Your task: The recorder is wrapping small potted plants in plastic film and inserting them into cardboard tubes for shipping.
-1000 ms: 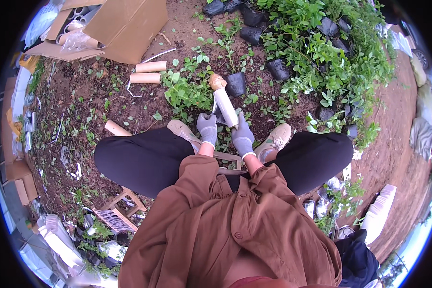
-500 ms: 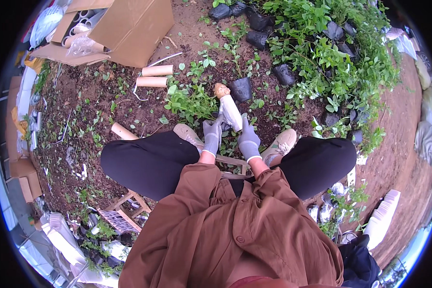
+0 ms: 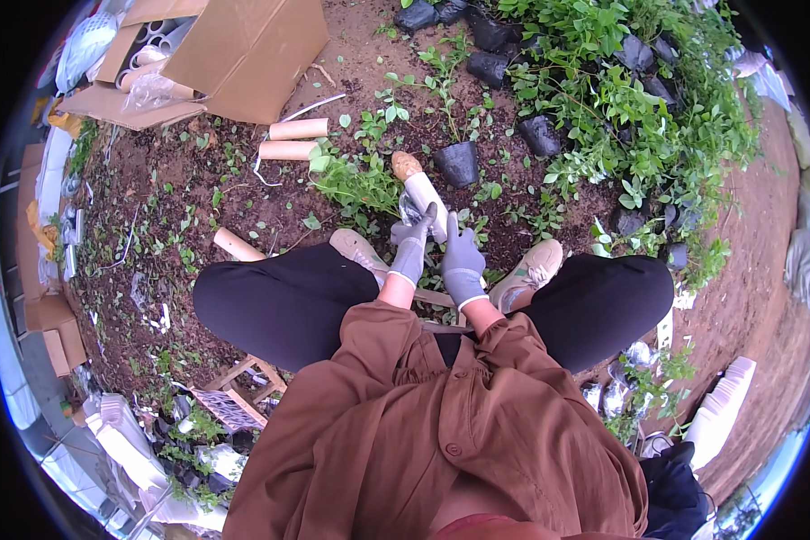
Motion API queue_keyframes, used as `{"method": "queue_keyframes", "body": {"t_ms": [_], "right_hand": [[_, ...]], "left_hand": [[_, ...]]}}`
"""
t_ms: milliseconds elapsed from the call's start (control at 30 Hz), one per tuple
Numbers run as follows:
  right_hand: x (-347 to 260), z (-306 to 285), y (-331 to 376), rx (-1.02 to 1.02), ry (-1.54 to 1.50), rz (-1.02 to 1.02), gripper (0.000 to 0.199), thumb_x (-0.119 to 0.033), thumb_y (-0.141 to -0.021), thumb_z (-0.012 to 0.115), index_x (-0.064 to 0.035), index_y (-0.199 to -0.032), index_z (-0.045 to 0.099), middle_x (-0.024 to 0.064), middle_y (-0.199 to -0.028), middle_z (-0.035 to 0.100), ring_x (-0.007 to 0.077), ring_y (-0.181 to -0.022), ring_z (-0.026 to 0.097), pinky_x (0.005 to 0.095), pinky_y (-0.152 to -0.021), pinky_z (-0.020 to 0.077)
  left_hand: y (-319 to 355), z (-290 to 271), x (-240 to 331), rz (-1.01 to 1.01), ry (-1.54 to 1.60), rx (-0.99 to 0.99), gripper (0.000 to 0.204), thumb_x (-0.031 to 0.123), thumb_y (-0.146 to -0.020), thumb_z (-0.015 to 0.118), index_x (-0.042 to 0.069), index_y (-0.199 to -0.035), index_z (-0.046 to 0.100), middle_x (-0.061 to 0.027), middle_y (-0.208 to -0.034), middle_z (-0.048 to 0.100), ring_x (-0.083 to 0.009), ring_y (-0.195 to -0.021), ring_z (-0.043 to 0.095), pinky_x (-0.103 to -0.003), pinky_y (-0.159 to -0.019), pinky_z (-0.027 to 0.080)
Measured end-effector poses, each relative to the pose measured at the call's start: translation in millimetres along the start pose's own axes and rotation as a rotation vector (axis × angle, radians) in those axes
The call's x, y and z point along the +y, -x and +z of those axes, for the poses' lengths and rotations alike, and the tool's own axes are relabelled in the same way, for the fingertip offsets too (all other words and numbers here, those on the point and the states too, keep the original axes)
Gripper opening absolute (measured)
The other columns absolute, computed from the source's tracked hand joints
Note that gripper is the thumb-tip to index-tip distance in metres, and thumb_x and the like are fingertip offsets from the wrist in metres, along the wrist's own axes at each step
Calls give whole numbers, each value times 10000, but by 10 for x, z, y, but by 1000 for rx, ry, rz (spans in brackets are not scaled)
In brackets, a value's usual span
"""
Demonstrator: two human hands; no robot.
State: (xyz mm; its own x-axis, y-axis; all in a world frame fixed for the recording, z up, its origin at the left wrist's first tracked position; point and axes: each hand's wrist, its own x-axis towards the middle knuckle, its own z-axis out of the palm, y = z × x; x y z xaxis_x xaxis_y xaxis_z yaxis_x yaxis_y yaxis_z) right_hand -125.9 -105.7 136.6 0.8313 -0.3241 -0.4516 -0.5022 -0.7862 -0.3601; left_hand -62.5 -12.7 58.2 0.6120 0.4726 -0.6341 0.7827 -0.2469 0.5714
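Ahead of two beige shoes (image 3: 537, 263), above leaf-strewn soil (image 3: 254, 211), a white tube (image 3: 426, 193) slants between two grey-gloved hands, its rounded brown end (image 3: 406, 166) pointing away from the wearer. From my remote seat I find the left hand (image 3: 409, 248) and the right hand (image 3: 463, 261) close together at the tube's near end. Half a second ago the left hand was bunched lower; now its fingers stretch up along the tube's left side, beside some shiny clear film (image 3: 409, 210). The right hand has stayed at the near end, index finger extended. I judge that the work has passed from steadying the end to handling the side (the film may be part of that). Whether either hand's fingers are clamped on anything, I cannot tell. Just beyond the tube, to the right, stands a black plant pot (image 3: 458, 164); leafy shoots (image 3: 358, 184) spread to the left.
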Motion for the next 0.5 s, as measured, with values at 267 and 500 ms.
{"method": "queue_keyframes", "body": {"t_ms": [267,500], "right_hand": [[163,274,-14,-30,-143,120,713,-101,-821,557,-220,-1454,254,220,-1109,526,420,-863,634,498,-726,513],[228,261,-49,-141,-121,128,759,-106,-816,580,-257,-1468,223,212,-1126,535,405,-907,633,493,-744,507]], "left_hand": [[-243,-221,-133,-153,-281,-32,1009,568,-490,873,-174,-1094,551,-269,-1115,621,-314,-990,633,-366,-852,487],[-744,-225,-393,-352,166,-784,854,586,-610,816,88,-1245,539,-82,-1163,633,-238,-1071,594,-536,-887,449]]}}
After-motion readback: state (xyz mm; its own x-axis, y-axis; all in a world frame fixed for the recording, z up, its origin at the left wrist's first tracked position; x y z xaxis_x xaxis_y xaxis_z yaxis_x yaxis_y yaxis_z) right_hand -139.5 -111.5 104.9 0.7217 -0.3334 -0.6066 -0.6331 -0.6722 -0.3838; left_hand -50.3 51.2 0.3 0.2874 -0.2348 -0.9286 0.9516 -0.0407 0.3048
